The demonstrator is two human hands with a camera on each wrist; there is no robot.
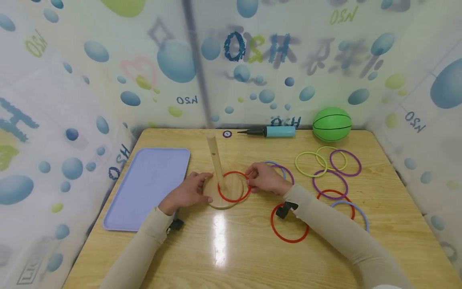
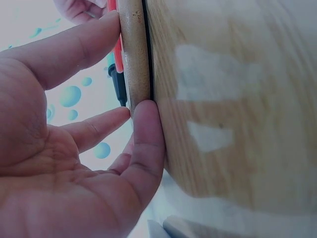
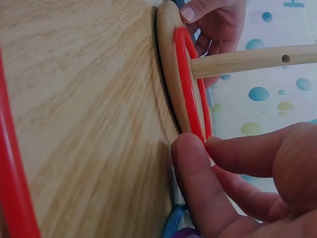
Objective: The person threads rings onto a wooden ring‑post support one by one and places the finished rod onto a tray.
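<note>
A wooden peg stand rises from its round base at the table's middle. A red ring lies on the base around the peg. My left hand holds the base's left rim; in the left wrist view the thumb and forefinger grip the rim, with the red ring behind it. My right hand pinches the ring's right side. In the right wrist view, thumb and forefinger meet on the red ring at the base's edge, below the peg.
A pale blue tray lies left of the stand. Several loose rings lie on the right, among them a yellow ring, a purple ring and a red ring. A green ball and a pump sit at the back edge.
</note>
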